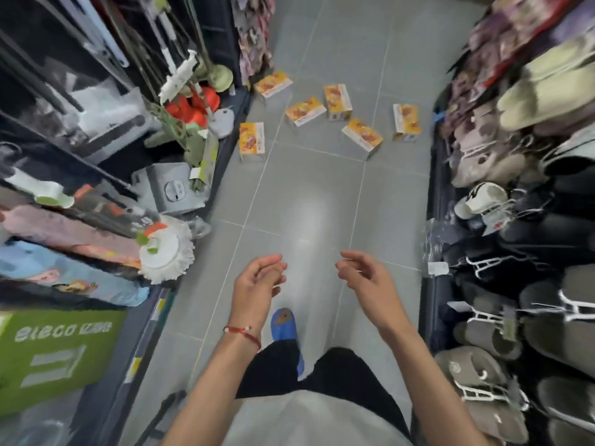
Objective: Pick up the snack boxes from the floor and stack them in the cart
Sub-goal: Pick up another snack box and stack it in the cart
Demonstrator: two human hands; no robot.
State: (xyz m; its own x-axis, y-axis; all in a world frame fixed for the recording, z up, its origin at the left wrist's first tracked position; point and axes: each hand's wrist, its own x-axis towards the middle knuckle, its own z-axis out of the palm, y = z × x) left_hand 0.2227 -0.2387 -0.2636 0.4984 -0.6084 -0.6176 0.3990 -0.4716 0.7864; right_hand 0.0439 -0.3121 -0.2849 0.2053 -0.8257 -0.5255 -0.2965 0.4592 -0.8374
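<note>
Grey tile floor [309, 194] carries six orange-yellow snack boxes [305, 111], scattered and apart from each other, well beyond the blue shoe [285, 326]. All look shut; contents can't be told. Nearest to the shoe is the box [251, 140] up-left of it, close to the mop shelf [96, 140]. That shelf, left of the shoe, holds mops w/ a grey carton [174, 188] low down. Slipper rack [515, 284], right of the shoe, is packed w/ slippers on hangers.

Left hand [260, 278] hangs just above the shoe, fingers loosely curled, holding nothing & touching nothing; red cord bracelet [243, 333] on its wrist. Right hand [363, 275], up-right of the shoe, is likewise half curled & empty. Both are well short of the boxes.
</note>
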